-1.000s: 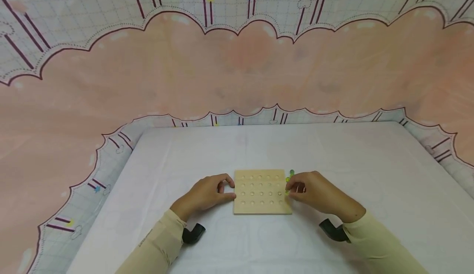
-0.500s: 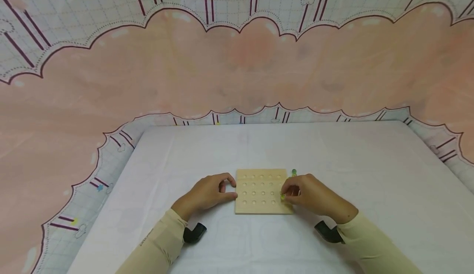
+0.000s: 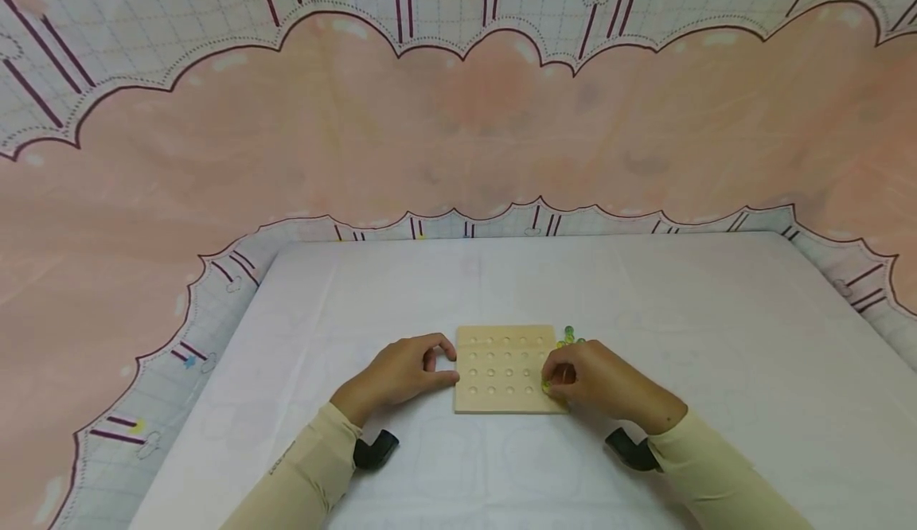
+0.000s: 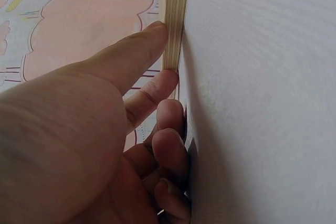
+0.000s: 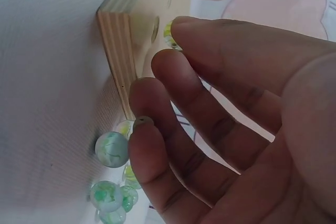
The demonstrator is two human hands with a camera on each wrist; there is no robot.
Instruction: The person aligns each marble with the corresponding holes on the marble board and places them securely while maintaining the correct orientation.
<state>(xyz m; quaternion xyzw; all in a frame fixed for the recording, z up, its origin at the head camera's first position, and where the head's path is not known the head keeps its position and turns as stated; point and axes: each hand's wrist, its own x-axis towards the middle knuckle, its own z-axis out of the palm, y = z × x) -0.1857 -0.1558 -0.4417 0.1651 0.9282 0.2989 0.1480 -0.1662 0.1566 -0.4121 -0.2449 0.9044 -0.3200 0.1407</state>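
A square wooden board (image 3: 501, 401) with rows of round hollows lies flat on the white table. My left hand (image 3: 401, 371) is at its left side; in the left wrist view the thumb tip and index fingertip touch the board's layered edge (image 4: 175, 35), the other fingers bent beside them. Over the board's right part, my right hand (image 3: 609, 383) pinches a yellow-green marble (image 5: 168, 36) between thumb and index finger. The marble is close to a hollow (image 5: 155, 29) near the board's front right corner. The right hand's remaining fingers are loosely bent and partly cover the board's right edge.
Several loose marbles (image 5: 111, 149), green and yellow in clear glass, lie beside the board's right edge, partly behind the right hand. The white table (image 3: 358, 291) stretches around the board, and a patterned cloth (image 3: 458, 132) hangs behind it.
My right hand has moved from the marbles at the board's right edge leftward over the board, then slightly toward its front, with the marble pinched. My left hand stays at the left edge.
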